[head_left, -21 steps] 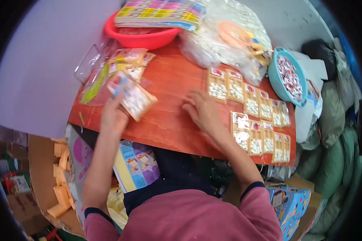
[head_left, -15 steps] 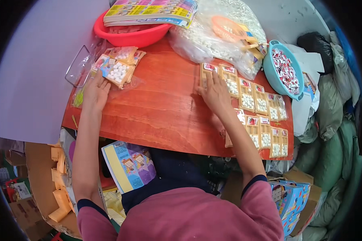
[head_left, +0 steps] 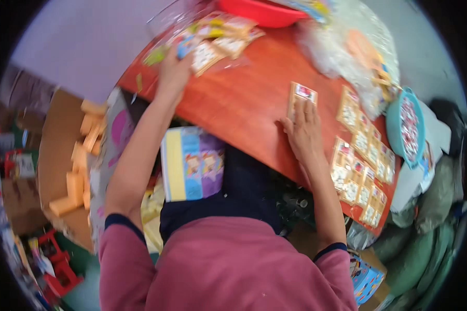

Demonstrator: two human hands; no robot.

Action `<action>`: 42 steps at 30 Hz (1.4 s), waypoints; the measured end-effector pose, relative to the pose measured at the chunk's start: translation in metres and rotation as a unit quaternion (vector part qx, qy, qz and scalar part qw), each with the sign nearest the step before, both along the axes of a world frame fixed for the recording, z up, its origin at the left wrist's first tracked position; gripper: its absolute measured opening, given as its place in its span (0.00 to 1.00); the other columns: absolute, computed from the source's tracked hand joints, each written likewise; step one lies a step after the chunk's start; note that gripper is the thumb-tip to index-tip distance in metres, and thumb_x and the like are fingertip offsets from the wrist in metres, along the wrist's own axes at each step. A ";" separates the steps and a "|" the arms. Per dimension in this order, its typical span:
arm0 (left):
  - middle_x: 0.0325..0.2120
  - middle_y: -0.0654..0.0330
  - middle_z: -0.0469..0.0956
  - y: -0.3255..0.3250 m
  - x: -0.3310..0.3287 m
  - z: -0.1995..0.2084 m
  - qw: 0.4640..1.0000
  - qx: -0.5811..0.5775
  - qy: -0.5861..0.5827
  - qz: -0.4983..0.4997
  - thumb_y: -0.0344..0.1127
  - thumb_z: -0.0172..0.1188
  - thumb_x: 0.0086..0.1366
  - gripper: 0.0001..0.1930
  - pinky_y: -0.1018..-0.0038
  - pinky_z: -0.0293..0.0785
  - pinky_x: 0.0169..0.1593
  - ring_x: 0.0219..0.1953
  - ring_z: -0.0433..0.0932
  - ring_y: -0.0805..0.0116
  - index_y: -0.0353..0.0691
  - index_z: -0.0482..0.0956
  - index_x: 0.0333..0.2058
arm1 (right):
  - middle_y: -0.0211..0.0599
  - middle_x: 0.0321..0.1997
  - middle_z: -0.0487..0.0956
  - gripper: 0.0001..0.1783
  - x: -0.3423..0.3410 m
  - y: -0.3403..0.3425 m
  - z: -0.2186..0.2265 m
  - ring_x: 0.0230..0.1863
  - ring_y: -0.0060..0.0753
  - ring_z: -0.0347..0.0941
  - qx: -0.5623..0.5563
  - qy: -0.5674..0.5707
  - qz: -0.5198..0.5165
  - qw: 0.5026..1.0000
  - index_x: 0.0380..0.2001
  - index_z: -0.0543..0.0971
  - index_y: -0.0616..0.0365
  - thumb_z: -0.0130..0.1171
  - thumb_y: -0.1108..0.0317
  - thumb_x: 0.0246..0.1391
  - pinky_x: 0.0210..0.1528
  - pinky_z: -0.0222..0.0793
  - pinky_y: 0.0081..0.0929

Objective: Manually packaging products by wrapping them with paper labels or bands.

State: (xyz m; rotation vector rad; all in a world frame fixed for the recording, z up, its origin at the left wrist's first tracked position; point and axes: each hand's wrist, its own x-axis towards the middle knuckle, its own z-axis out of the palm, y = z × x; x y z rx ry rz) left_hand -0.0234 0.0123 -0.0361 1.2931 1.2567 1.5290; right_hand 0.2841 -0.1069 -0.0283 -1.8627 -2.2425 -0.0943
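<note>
My right hand (head_left: 303,129) lies flat with fingers stretched over a small tan tray (head_left: 302,92). A red and white packet shows at the tray's far end; the hand hides the rest. My left hand (head_left: 174,72) reaches to a pile at the table's far left, its fingers at a blue card (head_left: 186,46). Motion blur hides whether they grip it. Beside them lies a tan tray of white pellets (head_left: 205,56), with more filled trays (head_left: 231,44) behind it. Rows of similar filled trays (head_left: 350,111) stand to the right of my right hand.
A red basin (head_left: 264,14) and a clear bag of white pellets (head_left: 321,46) sit at the back of the red table (head_left: 233,98). A blue basket (head_left: 419,109) of small packets stands right. A printed booklet (head_left: 194,163) rests on my lap; a carton (head_left: 62,150) with orange pieces stands left.
The view has swung left. My right hand and its tray are now apart from the rows, farther left. My left hand's fingers have moved onto the blue card in the pile.
</note>
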 end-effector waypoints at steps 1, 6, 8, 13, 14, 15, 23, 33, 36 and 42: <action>0.27 0.54 0.73 0.001 -0.006 -0.010 0.981 0.113 0.138 0.077 0.31 0.55 0.57 0.13 0.65 0.70 0.32 0.28 0.72 0.60 0.32 0.70 0.39 | 0.59 0.64 0.56 0.35 -0.013 -0.005 0.004 0.67 0.55 0.48 -0.001 -0.001 0.008 1.000 0.59 0.59 0.65 0.48 0.51 0.57 0.65 0.47 0.42; 0.27 0.47 0.76 -0.105 -0.001 0.032 0.936 -0.034 0.342 -0.071 0.40 0.56 0.59 0.14 0.61 0.71 0.30 0.29 0.76 0.47 0.36 0.73 0.39 | 0.56 0.64 0.57 0.35 -0.042 -0.029 0.008 0.66 0.55 0.50 -0.006 -0.008 0.032 0.999 0.60 0.60 0.62 0.45 0.47 0.58 0.65 0.47 0.42; 0.30 0.47 0.76 -0.144 -0.003 0.035 0.886 -0.120 0.438 -0.087 0.41 0.58 0.58 0.16 0.62 0.71 0.35 0.33 0.76 0.49 0.36 0.74 0.40 | 0.56 0.63 0.59 0.33 -0.058 -0.036 0.019 0.65 0.55 0.52 0.021 -0.054 0.024 0.998 0.58 0.62 0.62 0.48 0.50 0.57 0.64 0.49 0.42; 0.44 0.53 0.72 -0.178 -0.019 -0.001 0.763 0.013 0.640 0.087 0.44 0.62 0.53 0.24 0.62 0.60 0.55 0.49 0.69 0.54 0.38 0.73 0.46 | 0.54 0.54 0.69 0.22 -0.094 -0.055 0.036 0.55 0.53 0.65 0.020 0.148 0.126 0.981 0.48 0.71 0.63 0.57 0.61 0.53 0.54 0.63 0.39; 0.44 0.53 0.72 -0.178 -0.024 -0.006 0.763 0.011 0.640 0.090 0.44 0.62 0.53 0.24 0.62 0.60 0.55 0.49 0.69 0.54 0.38 0.73 0.46 | 0.52 0.50 0.72 0.18 -0.103 -0.060 0.033 0.51 0.52 0.70 -0.048 0.246 0.161 0.954 0.44 0.73 0.63 0.59 0.66 0.51 0.50 0.67 0.38; 0.44 0.53 0.72 -0.180 -0.030 -0.008 0.814 -0.060 0.577 0.020 0.43 0.63 0.52 0.25 0.62 0.61 0.55 0.49 0.69 0.54 0.38 0.72 0.48 | 0.51 0.48 0.73 0.16 -0.112 -0.063 0.024 0.48 0.51 0.71 -0.060 0.271 0.190 0.942 0.42 0.74 0.63 0.59 0.68 0.51 0.47 0.69 0.36; 0.32 0.52 0.73 -0.182 -0.057 -0.014 0.919 -0.137 0.343 -0.140 0.35 0.62 0.53 0.15 0.66 0.69 0.42 0.38 0.74 0.54 0.39 0.79 0.40 | 0.44 0.47 0.74 0.14 -0.166 -0.055 -0.022 0.43 0.48 0.73 -0.018 0.269 0.254 0.929 0.41 0.75 0.61 0.57 0.75 0.48 0.43 0.72 0.35; 0.25 0.53 0.70 -0.183 -0.060 -0.020 0.887 -0.058 0.429 -0.158 0.31 0.56 0.59 0.08 0.67 0.69 0.34 0.29 0.72 0.56 0.34 0.78 0.35 | 0.41 0.49 0.73 0.14 -0.182 -0.039 -0.044 0.50 0.44 0.69 0.057 0.145 0.298 0.942 0.42 0.75 0.59 0.55 0.74 0.48 0.49 0.67 0.36; 0.25 0.50 0.71 -0.180 -0.059 -0.022 0.920 -0.068 0.360 -0.135 0.33 0.54 0.59 0.09 0.63 0.68 0.35 0.30 0.73 0.51 0.32 0.76 0.27 | 0.40 0.48 0.74 0.14 -0.183 -0.039 -0.046 0.49 0.43 0.70 0.054 0.182 0.296 0.936 0.41 0.75 0.58 0.55 0.73 0.49 0.47 0.66 0.36; 0.22 0.49 0.71 -0.180 -0.057 -0.015 0.933 -0.156 0.301 -0.124 0.37 0.55 0.59 0.14 0.65 0.66 0.31 0.27 0.72 0.50 0.29 0.72 0.24 | 0.36 0.43 0.78 0.12 -0.185 -0.040 -0.038 0.45 0.38 0.73 0.082 0.216 0.309 0.923 0.39 0.77 0.57 0.57 0.72 0.48 0.44 0.67 0.35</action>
